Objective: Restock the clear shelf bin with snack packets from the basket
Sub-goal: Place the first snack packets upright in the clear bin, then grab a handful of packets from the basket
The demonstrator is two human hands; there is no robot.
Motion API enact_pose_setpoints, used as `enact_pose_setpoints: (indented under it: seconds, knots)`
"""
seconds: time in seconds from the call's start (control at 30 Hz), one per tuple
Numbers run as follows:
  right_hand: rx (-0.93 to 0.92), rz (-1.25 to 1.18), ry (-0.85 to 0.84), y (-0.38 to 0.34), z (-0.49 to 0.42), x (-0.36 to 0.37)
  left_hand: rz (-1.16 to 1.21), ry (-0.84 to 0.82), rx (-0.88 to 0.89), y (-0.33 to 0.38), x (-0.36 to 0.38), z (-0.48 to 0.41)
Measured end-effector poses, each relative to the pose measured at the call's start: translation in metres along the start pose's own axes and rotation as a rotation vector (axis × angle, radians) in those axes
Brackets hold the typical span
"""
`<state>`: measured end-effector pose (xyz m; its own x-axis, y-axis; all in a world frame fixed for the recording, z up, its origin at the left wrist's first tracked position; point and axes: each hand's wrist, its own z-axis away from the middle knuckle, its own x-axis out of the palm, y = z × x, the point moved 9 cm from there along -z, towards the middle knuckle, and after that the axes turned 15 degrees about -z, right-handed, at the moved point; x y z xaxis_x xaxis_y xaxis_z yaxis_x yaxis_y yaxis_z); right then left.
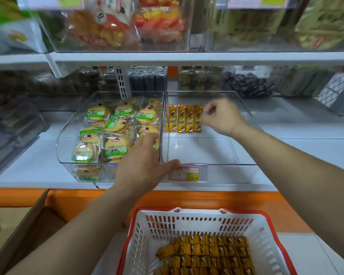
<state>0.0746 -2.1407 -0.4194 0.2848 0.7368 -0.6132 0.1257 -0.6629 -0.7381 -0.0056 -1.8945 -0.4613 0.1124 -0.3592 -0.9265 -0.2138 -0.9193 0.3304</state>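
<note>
A row of yellow snack packets (185, 119) stood at the clear shelf bin's (216, 165) 11 o'clock corner; more filled the basket (187, 219) at 6 o'clock. They looked light, slick and crushable, best pinched by the sealed ends. The left hand (145, 165) rested straight-fingered on the bin's front corner; the right hand (220, 118) curled at the rightmost packet, its grip impossible to tell

Both forearms (290, 165) are bare, as are left hand (145, 165) and right hand (220, 118)
</note>
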Motion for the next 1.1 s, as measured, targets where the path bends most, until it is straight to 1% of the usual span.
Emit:
enact_pose_setpoints:
  seconds: [0.1, 0.17, 0.23, 0.27, 0.33, 0.4, 0.5, 0.57, 0.7, 0.77, 0.83, 0.9, 0.97, 1.03, 1.1]
  knots:
    - [-0.045, -0.035, -0.06, -0.023, 0.058, -0.016, 0.024, 0.103, 0.033, 0.008, -0.026, 0.016]
    - [-0.053, -0.026, -0.118, -0.031, 0.098, -0.022, 0.02, 0.103, 0.076, 0.018, -0.034, 0.03]
    - [-0.069, -0.021, -0.169, -0.034, 0.138, -0.026, -0.004, 0.012, 0.149, 0.03, -0.03, 0.046]
    - [-0.07, -0.028, -0.194, -0.031, 0.155, -0.026, -0.066, -0.042, 0.214, 0.038, -0.025, 0.055]
    - [-0.054, -0.035, -0.265, -0.018, 0.186, -0.017, -0.264, -0.13, 0.362, 0.05, -0.012, 0.07]
    - [0.001, 0.012, -0.356, 0.006, 0.212, 0.005, -0.354, -0.237, 0.418, 0.05, 0.01, 0.083]
    - [0.138, 0.042, -0.498, 0.057, 0.246, 0.05, -0.336, -0.442, 0.35, 0.035, 0.067, 0.105]
    - [0.226, 0.019, -0.571, 0.093, 0.267, 0.084, -0.322, -0.54, 0.29, 0.017, 0.118, 0.124]
    - [0.417, -0.099, -0.615, 0.164, 0.296, 0.146, -0.232, -0.653, 0.113, -0.032, 0.21, 0.155]
    - [0.472, -0.096, -0.621, 0.189, 0.306, 0.174, -0.177, -0.686, -0.004, -0.057, 0.246, 0.166]
    - [0.441, -0.029, -0.603, 0.204, 0.311, 0.199, -0.119, -0.674, -0.13, -0.08, 0.274, 0.172]
    - [0.362, 0.034, -0.593, 0.209, 0.314, 0.222, -0.06, -0.673, -0.238, -0.099, 0.299, 0.175]
    - [0.299, 0.104, -0.593, 0.212, 0.315, 0.24, 0.049, -0.672, -0.334, -0.113, 0.323, 0.177]
    - [0.248, 0.185, -0.587, 0.217, 0.314, 0.252, 0.148, -0.65, -0.387, -0.121, 0.34, 0.178]
    - [0.211, 0.242, -0.586, 0.222, 0.313, 0.26, 0.195, -0.629, -0.384, -0.123, 0.353, 0.175]
